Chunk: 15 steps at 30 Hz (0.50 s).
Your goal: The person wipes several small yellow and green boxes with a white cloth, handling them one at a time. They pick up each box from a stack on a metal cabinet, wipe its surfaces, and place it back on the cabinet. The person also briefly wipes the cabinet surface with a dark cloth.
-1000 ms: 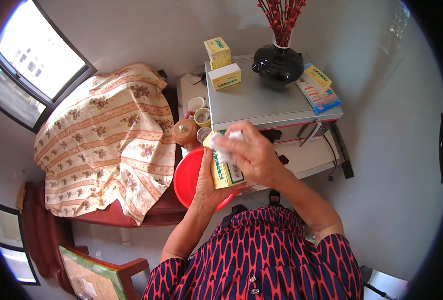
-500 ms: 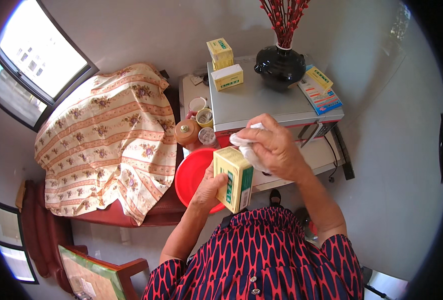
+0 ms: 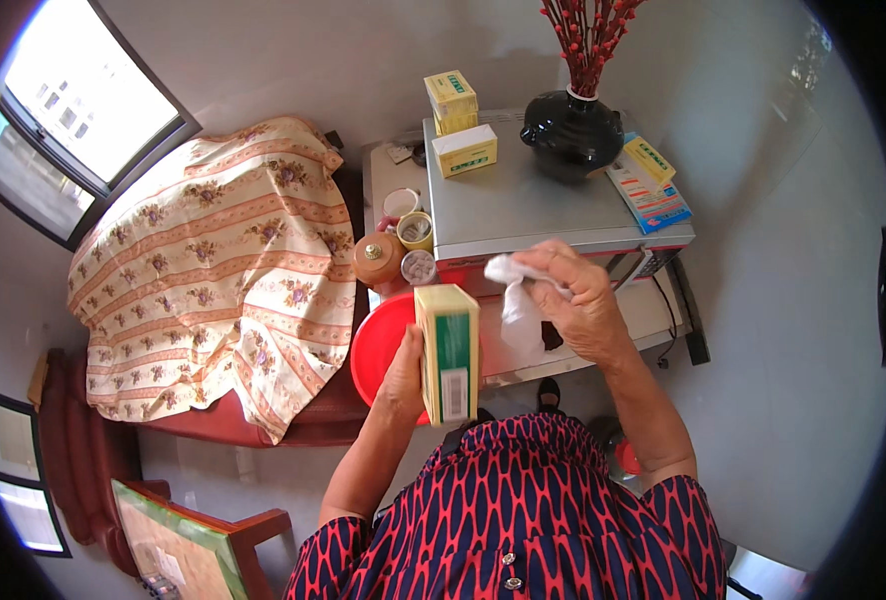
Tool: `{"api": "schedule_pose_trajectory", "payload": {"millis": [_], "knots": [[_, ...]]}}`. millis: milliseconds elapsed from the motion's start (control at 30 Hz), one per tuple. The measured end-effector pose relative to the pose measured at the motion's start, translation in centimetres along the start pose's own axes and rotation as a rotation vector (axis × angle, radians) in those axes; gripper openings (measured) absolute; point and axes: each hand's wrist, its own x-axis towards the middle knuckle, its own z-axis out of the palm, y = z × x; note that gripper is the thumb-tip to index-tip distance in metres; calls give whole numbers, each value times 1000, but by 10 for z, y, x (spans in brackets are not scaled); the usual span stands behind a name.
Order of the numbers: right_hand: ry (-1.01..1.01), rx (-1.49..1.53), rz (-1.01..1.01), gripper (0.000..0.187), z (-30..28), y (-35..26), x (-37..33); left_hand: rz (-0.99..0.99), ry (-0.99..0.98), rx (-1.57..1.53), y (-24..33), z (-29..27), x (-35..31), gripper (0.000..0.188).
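My left hand [image 3: 403, 373] grips a yellow and green cardboard box [image 3: 451, 345] from its left side, with the narrow green side turned toward me. In my right hand [image 3: 581, 308] a crumpled white cloth or tissue [image 3: 520, 310] is pinched, its loose end hanging down. Cloth and box are apart. Behind the box, a red plastic basin [image 3: 381, 345] is partly hidden by it and by my left hand.
Yellow boxes [image 3: 466, 151], a black vase [image 3: 573, 134] with red stems and a blue-white leaflet [image 3: 653, 199] rest on a silver oven [image 3: 508, 215]. Beside it stand a brown lidded pot [image 3: 378, 260] and several cups. A floral cloth [image 3: 223, 270] covers a red sofa at left.
My left hand has turned the box so its green side faces me. The right hand with the white cloth has drawn away from the box to the right.
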Motion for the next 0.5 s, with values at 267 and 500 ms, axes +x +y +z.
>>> {"api": "schedule_pose_trajectory", "payload": {"millis": [267,500], "knots": [[41,-212,-108,46,54,2,-20,153,67,-318,1,33,36,55],[-281,-374,-304,42,23,-13,-34,184,-22,-218,2,28,32,40]]}}
